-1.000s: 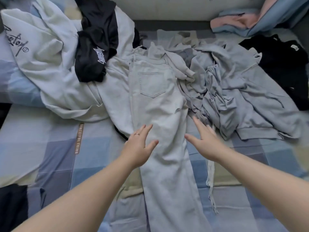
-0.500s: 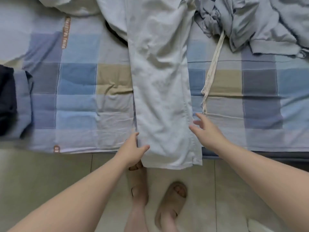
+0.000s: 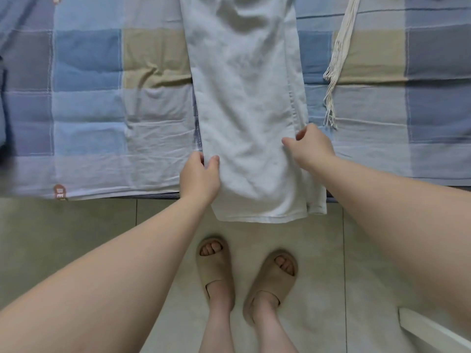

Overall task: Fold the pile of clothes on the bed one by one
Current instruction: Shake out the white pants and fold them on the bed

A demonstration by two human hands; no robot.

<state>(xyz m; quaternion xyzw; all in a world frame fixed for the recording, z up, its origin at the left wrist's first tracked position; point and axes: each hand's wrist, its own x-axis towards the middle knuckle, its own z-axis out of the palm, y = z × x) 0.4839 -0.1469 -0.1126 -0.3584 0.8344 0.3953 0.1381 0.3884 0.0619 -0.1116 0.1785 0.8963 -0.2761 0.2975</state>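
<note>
Since the earlier frame both hands have closed: the left hand [image 3: 200,175] pinches the left edge and the right hand [image 3: 311,146] grips the right edge of the trousers [image 3: 244,98], which lie centre frame with hems overhanging the bed [image 3: 89,72]. Judged step: the cross fold, which requires lifting both hems evenly toward the top of the frame. Count: one pair of trousers, two hands, one fringed cord [image 3: 336,59], two slippers [image 3: 215,268].

The pale cloth trousers [image 3: 244,98] lie lengthwise on the checked patchwork bedspread [image 3: 102,72], hems overhanging its near edge above the tiled floor [image 3: 76,225]. A cream fringed cord [image 3: 342,47] lies on the bedspread to their right.
</note>
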